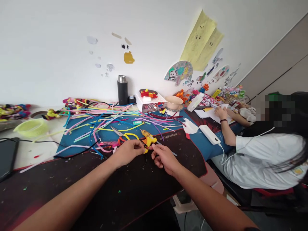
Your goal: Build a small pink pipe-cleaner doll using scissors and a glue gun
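A yellow hot glue gun [149, 141] lies at the front of the clutter, its nozzle pointing away and to the left. At its handle, my left hand [128, 152] is closed, thumb and fingertips pinched together; anything between them is too small to make out. Just right of the handle, my right hand [166, 158] has its fingers loosely curled and apart, with nothing visible in them. Scissors with orange and yellow handles [131, 136] lie beyond my left hand. Pink packaging [108, 145] sits left of it. Coloured pipe cleaners [83, 123] spread behind.
A dark desk mat [96, 192] covers the near table. A black thermos [122, 91], a white box [149, 104] and a beige bowl [173, 102] stand by the wall. A power bank [209, 134] lies right, beside a seated co-worker [267, 160]. A tablet-like device [8, 157] is left.
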The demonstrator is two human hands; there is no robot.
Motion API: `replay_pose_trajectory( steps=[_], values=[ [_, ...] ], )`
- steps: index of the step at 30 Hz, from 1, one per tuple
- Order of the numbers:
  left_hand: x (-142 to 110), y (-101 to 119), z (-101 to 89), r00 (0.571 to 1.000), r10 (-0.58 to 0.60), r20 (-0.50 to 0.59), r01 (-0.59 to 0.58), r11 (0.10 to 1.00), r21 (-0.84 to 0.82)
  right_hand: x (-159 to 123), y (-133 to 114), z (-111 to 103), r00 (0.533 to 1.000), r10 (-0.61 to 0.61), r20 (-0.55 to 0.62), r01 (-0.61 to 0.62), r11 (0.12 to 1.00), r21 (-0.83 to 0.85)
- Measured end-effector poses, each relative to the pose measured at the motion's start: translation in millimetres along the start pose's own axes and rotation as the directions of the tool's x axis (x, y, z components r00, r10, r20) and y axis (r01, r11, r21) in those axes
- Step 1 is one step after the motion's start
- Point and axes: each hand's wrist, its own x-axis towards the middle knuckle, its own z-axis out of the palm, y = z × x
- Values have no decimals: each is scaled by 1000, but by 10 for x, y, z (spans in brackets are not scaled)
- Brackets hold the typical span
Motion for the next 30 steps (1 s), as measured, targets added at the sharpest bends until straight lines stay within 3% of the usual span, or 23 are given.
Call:
replay_pose_trajectory(
  steps=[8, 12, 21, 24, 30],
  values=[
    [69, -16, 82, 999, -34, 20, 36, 996, -77, 112, -99, -20, 987, 151, 64, -151, 988, 5],
    [52, -31, 155, 999, -40, 29, 44, 982, -181, 128, -118, -23, 982, 168, 80, -170, 985, 13],
    [-41, 65, 194, 963, -260, 64, 243, 746, -621, 115, -172, -30, 974, 203, 98, -210, 975, 68],
    [-73, 88, 222, 958, -278, 73, 252, 691, -677, 120, -184, -29, 972, 219, 80, -225, 971, 77],
    [-155, 168, 308, 970, -239, 41, 198, 681, -705, 102, -216, -29, 969, 240, 60, -245, 963, 116]
  ],
)
